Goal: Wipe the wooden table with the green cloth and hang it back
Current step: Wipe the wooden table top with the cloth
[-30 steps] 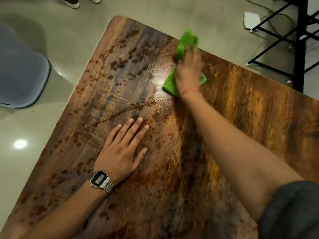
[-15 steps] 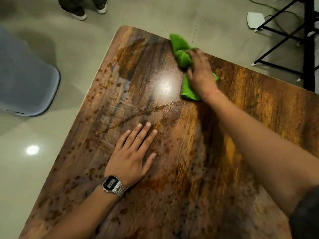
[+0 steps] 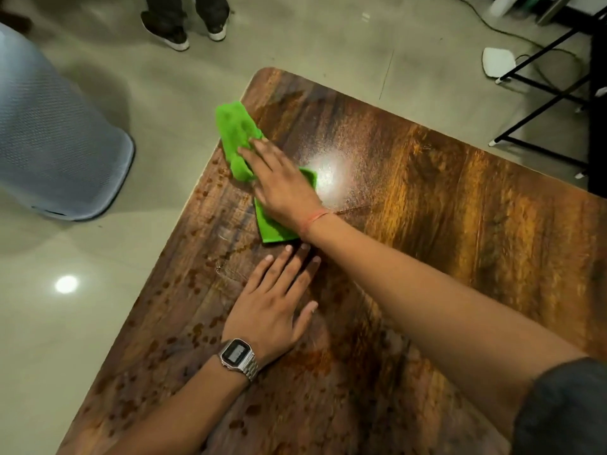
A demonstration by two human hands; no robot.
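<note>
The wooden table [image 3: 443, 205] fills the middle and right of the view, with dark droplet marks along its left side. A bright green cloth [image 3: 238, 133] lies at the table's left edge, one end hanging past the edge. My right hand [image 3: 282, 185] presses flat on the cloth with fingers spread toward the left. My left hand [image 3: 276, 303] rests flat on the wood just below the cloth, fingers apart, a silver watch on its wrist.
A grey mesh chair back [image 3: 56, 149] stands on the floor to the left. Someone's shoes [image 3: 184, 31] are beyond the table's far corner. A black metal rack [image 3: 565, 93] and cables sit at the upper right.
My right hand has swept the cloth from the far middle of the table leftward to the left edge. My left hand stays flat in place. The view has tilted.
</note>
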